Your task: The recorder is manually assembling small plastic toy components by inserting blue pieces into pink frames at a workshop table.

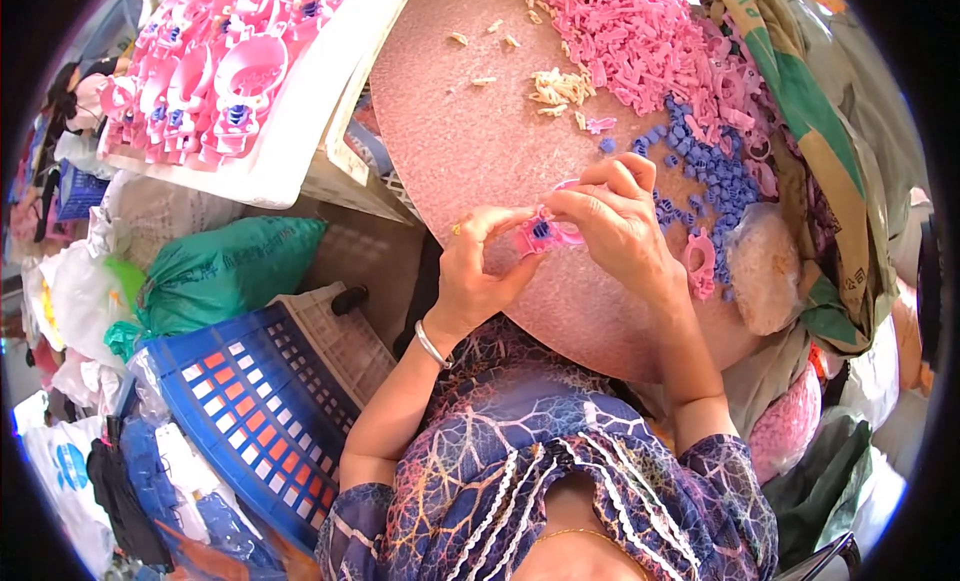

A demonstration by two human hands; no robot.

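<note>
Between both hands, over the near part of the round pink table (450, 121), is a pink plastic piece (530, 243) with a small blue part (541, 228) set in it. My left hand (470, 271) pinches its near left end between thumb and fingers. With bent fingers my right hand (622, 226) grips its far right side and partly hides it; whether a smaller part is also in those fingers I cannot tell. Loose blue parts (715, 166) lie to the right of my right hand. A similar pink piece (699, 264) rests on the table close to my right wrist.
Small pink parts (625, 41) form a heap at the far right, beside cream-coloured pieces (558, 89). A white tray (310, 111) of pink pieces with blue parts stands at far left. Below it are a green bag (230, 266) and a blue basket (240, 401). A sack (815, 131) borders the table's right.
</note>
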